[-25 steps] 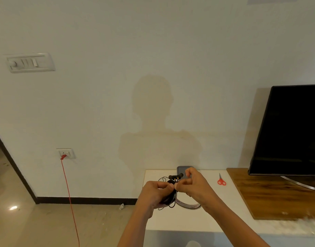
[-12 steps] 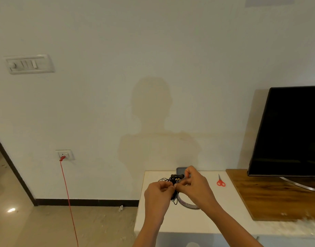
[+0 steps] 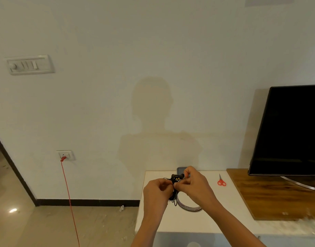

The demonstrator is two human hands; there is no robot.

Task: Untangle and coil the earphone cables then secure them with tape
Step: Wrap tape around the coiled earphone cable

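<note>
I hold both hands just above the white counter (image 3: 171,223), knuckles almost meeting. The left hand (image 3: 157,190) has its fingers curled inward and grips the black earphone cable bundle (image 3: 174,183) from the left side. The right hand (image 3: 195,186) pinches the same bundle from the right between thumb and fingertips, its index finger hooked up beside the two earbuds (image 3: 177,175) that poke out on top. A few loose loops of cable hang below the hands, dangling in front of the tape roll (image 3: 188,208). From here I cannot tell whether any tape sits on the bundle. The tape roll lies flat on the counter under my right wrist, partly hidden by it, toward the left half of the top. A dark grey flat object (image 3: 180,169) lies at the counter's back edge against the wall, mostly behind my right hand. Red scissors (image 3: 221,181) lie near the back edge to the right of the hands, well apart from the roll and just beside the left edge of a wooden board (image 3: 277,195). The television (image 3: 292,129) stands on that board. On the wall I see the person's shadow (image 3: 153,122), a socket (image 3: 66,155) with a red cord (image 3: 69,202) running down toward the floor, and a switch panel (image 3: 29,65) high on the left.
</note>
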